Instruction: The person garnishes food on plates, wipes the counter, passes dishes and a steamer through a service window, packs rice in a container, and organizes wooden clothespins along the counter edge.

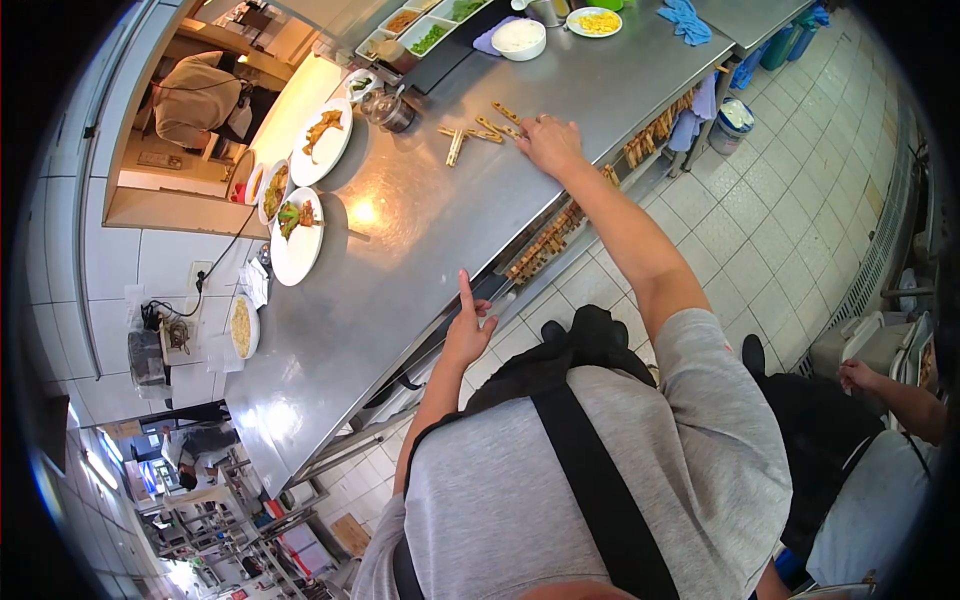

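My right hand (550,147) rests on the steel counter (420,230), its fingertips drawn together at the end of a wooden clothespin (508,128). Beside it lie several more wooden clothespins (455,148), some crossing each other; printed marks on them are too small to read. Over the counter's front edge hangs my left hand (468,325), holding nothing, with index finger stretched out, thumb apart and the other fingers partly curled. A long row of similar clothespins (548,245) is clipped along a rail under the front edge.
Plates of food (298,262) and a glass jar (390,112) stand along the back. A white bowl (518,42), a yellow-topped plate (594,22) and a blue cloth (686,20) lie further right. A bucket (732,122) sits on the floor. A co-worker (850,480) is close behind on the right.
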